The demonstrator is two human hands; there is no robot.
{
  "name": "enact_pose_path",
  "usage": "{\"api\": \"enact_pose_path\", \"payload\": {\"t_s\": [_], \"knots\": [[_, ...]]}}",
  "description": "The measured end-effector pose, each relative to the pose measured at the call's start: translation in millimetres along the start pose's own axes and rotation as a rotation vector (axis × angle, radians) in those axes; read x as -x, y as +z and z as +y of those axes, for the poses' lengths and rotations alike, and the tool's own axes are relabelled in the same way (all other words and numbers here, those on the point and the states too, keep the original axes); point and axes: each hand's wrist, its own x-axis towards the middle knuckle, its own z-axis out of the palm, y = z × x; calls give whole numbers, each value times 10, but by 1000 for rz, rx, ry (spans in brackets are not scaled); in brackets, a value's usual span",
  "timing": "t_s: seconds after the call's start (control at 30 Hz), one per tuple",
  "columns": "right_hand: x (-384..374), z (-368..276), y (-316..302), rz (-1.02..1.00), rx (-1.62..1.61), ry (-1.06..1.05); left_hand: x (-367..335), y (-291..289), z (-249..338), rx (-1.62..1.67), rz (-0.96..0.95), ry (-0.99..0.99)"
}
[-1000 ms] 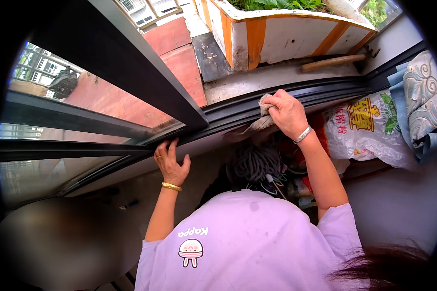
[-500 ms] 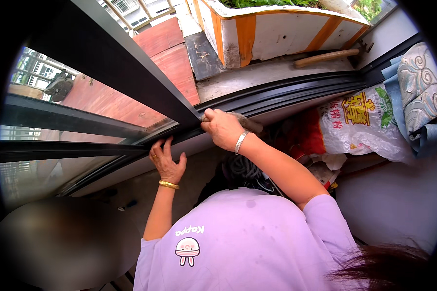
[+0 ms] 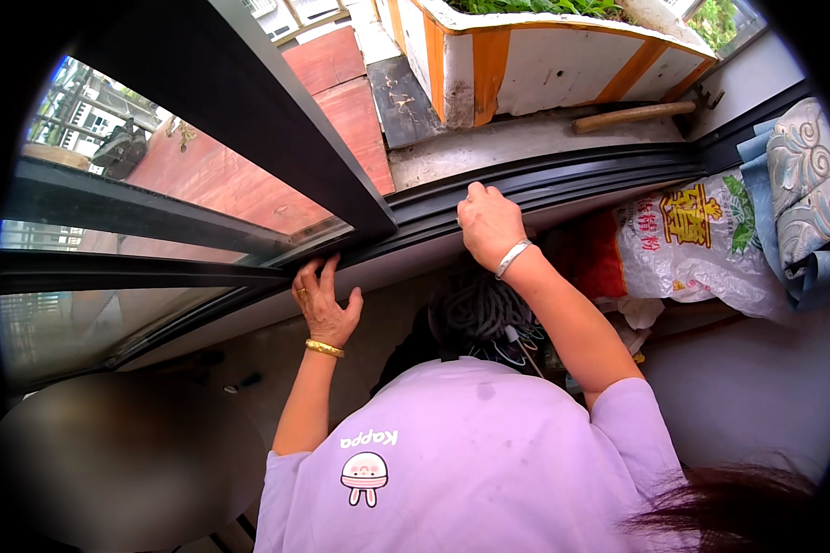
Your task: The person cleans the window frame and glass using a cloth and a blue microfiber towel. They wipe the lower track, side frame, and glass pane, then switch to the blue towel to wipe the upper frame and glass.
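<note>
My right hand (image 3: 489, 224) is a closed fist pressed on the black sliding-door track (image 3: 563, 180), just right of the door panel's corner. What it holds is hidden beneath the fingers now; half a second ago a grey-brown, cloth-like thing stuck out beside it. My left hand (image 3: 325, 304) rests with fingertips on the near edge of the track, below the black-framed glass door (image 3: 341, 189). Its fingers are apart, thumb out to the side, and nothing shows in it.
Beyond the track stands a white planter box (image 3: 563, 78) with orange stripes and green plants; a wooden handle (image 3: 632, 117) lies in front. On the right are a printed plastic bag (image 3: 692, 240) and folded patterned fabric (image 3: 807, 175). A grey coiled bundle (image 3: 484, 300) sits below my right forearm.
My right fist has slid right along the track, away from the door's corner. The grey-brown thing beside it no longer shows. My left hand stays at the track edge.
</note>
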Motion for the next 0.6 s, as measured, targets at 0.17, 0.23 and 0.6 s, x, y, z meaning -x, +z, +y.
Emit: {"api": "enact_pose_path", "payload": {"t_s": [0.17, 0.23, 0.6], "knots": [[-183, -415, 155, -48, -307, -248, 6, 0, -4, -8, 10, -7], [-181, -298, 155, -26, -699, -326, 12, -23, -25, 15, -14, -7], [-164, -609, 226, -8, -209, -190, 39, 5, 14, -4, -7, -17]]}}
